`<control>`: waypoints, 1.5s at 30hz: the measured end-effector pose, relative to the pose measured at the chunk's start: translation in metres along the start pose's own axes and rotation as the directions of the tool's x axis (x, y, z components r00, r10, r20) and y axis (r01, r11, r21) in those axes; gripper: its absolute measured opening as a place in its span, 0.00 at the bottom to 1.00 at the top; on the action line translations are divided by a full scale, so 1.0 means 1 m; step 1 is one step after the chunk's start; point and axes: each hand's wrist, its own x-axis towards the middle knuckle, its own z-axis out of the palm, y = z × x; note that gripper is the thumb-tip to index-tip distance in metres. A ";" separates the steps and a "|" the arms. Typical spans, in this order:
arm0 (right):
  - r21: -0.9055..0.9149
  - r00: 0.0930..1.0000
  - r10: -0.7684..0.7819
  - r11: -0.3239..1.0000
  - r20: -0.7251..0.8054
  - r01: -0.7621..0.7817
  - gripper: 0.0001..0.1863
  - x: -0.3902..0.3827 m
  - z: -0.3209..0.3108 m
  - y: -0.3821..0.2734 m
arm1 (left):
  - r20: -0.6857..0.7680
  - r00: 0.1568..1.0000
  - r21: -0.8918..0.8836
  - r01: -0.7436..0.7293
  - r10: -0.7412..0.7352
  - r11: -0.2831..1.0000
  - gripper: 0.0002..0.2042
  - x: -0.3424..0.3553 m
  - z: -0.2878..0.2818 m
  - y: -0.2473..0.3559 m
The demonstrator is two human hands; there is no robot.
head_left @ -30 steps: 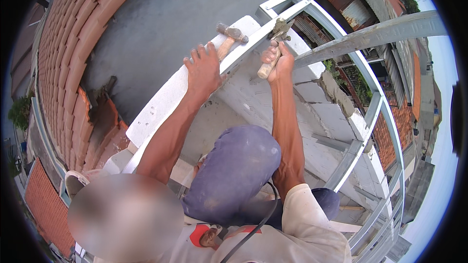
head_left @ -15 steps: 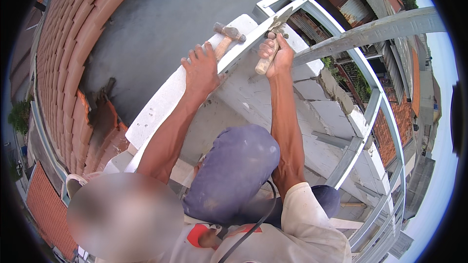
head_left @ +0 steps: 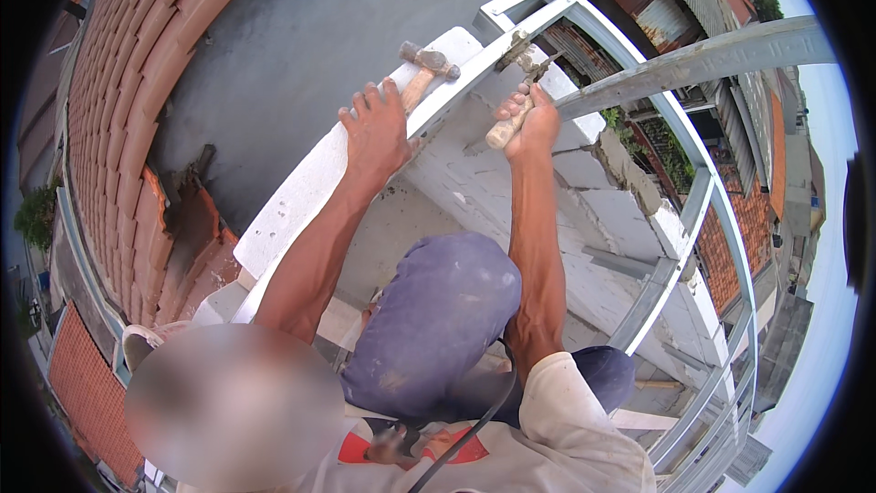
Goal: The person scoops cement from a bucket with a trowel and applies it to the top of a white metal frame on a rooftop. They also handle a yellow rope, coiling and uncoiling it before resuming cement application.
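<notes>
My left hand (head_left: 377, 132) lies with fingers stretched out on the top of the white block wall (head_left: 292, 210) and the metal rail along it. Just beyond its fingertips rests a hammer (head_left: 429, 60) with a wooden handle, whose lower end lies close to the fingers. My right hand (head_left: 537, 126) is wrapped round the wooden handle of a trowel (head_left: 507, 131). Its blade points away from me, seen nearly edge-on, over the far corner of the wall. A dab of grey mortar (head_left: 516, 47) sits by the rail near the blade.
A galvanised frame (head_left: 671, 119) curves along the right, with a thick metal bar (head_left: 693, 64) crossing it. Orange roof tiles (head_left: 137, 100) slope at the left beside a grey rendered surface (head_left: 301, 46). Rough mortar lines the right-hand block wall (head_left: 630, 169). My bent knee (head_left: 447, 310) is below my hands.
My right hand has shifted slightly right, and the trowel blade has turned and come away from the rail, where mortar now shows. The left hand and hammer stay put.
</notes>
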 end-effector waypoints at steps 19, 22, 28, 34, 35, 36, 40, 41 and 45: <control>-0.084 0.984 0.074 0.995 0.161 -0.061 0.11 0.008 0.019 0.002 | -0.047 0.999 0.001 -0.021 0.021 1.000 0.51 0.001 0.005 0.000; -0.414 0.956 0.162 0.909 0.246 -0.047 0.14 -0.037 0.022 -0.020 | -0.040 0.999 0.014 -0.016 0.017 1.000 0.51 -0.002 0.007 -0.004; -0.907 0.882 0.291 -0.092 0.370 0.411 0.19 -0.112 -0.064 -0.127 | 0.044 0.999 0.039 0.025 -0.027 0.999 0.53 -0.002 -0.005 -0.004; -0.978 0.997 -0.010 -0.195 0.083 0.079 0.17 -0.249 -0.236 -0.218 | 0.034 0.999 0.088 -0.017 0.014 0.996 0.54 0.010 0.000 0.009; -0.993 0.995 -0.091 -0.104 -0.036 -0.046 0.17 -0.277 -0.264 -0.228 | -0.003 1.000 0.102 -0.026 0.026 0.994 0.53 0.014 0.007 0.003; -0.995 0.981 -0.187 -0.074 -0.050 -0.065 0.17 -0.300 -0.293 -0.233 | -0.032 0.998 0.126 -0.052 0.056 0.991 0.53 0.017 0.016 -0.004; -0.931 0.803 -0.516 -0.030 -0.297 -0.363 0.17 -0.437 -0.365 -0.250 | -0.085 0.990 0.153 -0.101 0.115 0.983 0.52 0.022 0.027 -0.019; -0.902 0.762 -0.563 -0.064 -0.320 -0.426 0.17 -0.468 -0.378 -0.252 | -0.076 0.992 0.194 -0.084 0.100 0.977 0.50 0.019 0.021 -0.014; -0.625 0.597 -0.587 -0.189 -0.546 -0.757 0.20 -0.592 -0.412 -0.252 | -0.041 0.996 0.240 -0.070 0.082 0.968 0.52 0.022 0.035 -0.009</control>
